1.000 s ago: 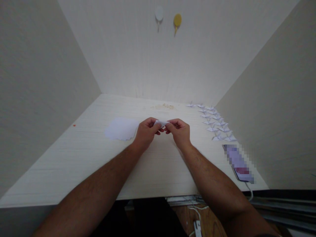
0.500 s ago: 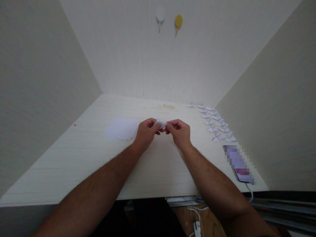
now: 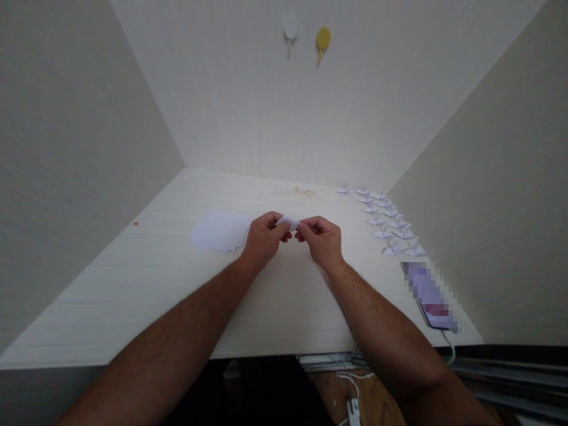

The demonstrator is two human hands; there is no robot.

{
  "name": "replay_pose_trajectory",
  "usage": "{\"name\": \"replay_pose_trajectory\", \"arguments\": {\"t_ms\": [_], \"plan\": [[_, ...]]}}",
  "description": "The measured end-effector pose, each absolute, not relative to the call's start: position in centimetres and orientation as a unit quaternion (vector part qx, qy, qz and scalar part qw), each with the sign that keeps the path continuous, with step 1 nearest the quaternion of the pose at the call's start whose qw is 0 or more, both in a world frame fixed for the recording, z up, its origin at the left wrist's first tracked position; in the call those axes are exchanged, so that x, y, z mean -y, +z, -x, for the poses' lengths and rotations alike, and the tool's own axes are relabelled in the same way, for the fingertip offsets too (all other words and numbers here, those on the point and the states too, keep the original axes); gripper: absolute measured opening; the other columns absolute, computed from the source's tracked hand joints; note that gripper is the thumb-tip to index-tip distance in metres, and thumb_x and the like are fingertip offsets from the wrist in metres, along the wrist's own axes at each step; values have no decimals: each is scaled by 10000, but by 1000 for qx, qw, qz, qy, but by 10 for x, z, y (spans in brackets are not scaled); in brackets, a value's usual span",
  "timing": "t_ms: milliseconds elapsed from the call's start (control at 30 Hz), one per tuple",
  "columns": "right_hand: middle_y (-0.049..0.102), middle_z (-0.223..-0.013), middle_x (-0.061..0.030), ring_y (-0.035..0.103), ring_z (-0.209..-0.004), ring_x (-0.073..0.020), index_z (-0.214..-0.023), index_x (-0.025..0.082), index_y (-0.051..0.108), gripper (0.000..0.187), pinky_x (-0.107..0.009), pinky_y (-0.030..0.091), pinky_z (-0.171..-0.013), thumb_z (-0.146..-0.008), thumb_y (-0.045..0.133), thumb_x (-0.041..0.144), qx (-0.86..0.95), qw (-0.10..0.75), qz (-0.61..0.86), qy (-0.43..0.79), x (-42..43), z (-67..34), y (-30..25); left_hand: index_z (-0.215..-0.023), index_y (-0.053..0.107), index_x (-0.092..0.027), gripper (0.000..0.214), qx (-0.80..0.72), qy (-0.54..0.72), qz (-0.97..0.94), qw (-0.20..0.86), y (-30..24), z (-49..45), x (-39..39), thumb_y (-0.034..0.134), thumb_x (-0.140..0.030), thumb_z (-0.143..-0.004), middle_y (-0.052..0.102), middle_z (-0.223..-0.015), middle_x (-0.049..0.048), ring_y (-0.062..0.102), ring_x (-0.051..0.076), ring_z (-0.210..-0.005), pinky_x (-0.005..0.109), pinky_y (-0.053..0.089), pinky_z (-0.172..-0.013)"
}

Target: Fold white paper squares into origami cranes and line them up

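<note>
A small folded piece of white paper (image 3: 290, 220) is held above the middle of the table, pinched from both sides. My left hand (image 3: 265, 236) grips its left end between thumb and fingers, and my right hand (image 3: 320, 238) pinches the right end. Part of the paper is hidden behind the thumbs and fingertips. Just left of my left hand lies a stack of white paper sheets (image 3: 220, 231) with uneven edges. Folded white paper cranes (image 3: 377, 222) stand in rows to the right of my right hand.
A phone (image 3: 428, 296) with a blurred screen lies at the table's right edge, its white cable hanging down. Walls enclose the white table (image 3: 146, 284) on three sides. A white hook (image 3: 290, 28) and a yellow hook (image 3: 323, 39) are on the back wall.
The fingers have shifted slightly on the folded paper, and its tilt looks a little different. Both hands stay in the same place.
</note>
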State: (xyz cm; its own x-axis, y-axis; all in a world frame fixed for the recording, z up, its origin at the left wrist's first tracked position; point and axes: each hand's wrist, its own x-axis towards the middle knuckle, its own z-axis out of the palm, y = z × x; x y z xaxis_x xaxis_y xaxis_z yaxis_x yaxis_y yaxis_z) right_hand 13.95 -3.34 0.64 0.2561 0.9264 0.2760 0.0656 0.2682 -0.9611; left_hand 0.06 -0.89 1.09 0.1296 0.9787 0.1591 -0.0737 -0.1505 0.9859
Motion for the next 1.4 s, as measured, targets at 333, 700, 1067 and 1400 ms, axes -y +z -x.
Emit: {"name": "replay_pose_trajectory", "arguments": {"t_ms": [333,700,1067,1400], "plan": [[650,-588,12,587,-519,-111,-729,193,666,187,-241,476,-511,-740,732,367,530,611,486,330,32,-139,1,-739,655,-156,148,-397,518,-575,494,10,1,10,714,-290,-723,633,-607,7,568,120,-565,242,440,-546],[607,-554,24,532,-498,-107,-682,197,648,165,-241,429,-493,-753,679,343,552,582,522,290,34,-141,4,-695,680,-145,161,-394,514,-555,522,16,0,12,716,-300,-719,657,-611,18,607,131,-582,261,472,-598],[651,-603,10,567,-521,-114,-703,202,641,164,-243,450,-507,-767,681,348,563,584,510,285,32,-144,1,-719,675,-139,221,-387,497,-557,541,13,2,9,766,-339,-699,689,-642,46,625,139,-590,265,490,-589],[691,-663,-11,658,-608,-152,-722,204,655,200,-281,529,-575,-750,717,392,561,590,488,315,32,-144,-3,-715,688,-143,232,-375,485,-562,555,10,3,6,815,-322,-640,696,-640,40,643,147,-590,285,535,-607]]}}
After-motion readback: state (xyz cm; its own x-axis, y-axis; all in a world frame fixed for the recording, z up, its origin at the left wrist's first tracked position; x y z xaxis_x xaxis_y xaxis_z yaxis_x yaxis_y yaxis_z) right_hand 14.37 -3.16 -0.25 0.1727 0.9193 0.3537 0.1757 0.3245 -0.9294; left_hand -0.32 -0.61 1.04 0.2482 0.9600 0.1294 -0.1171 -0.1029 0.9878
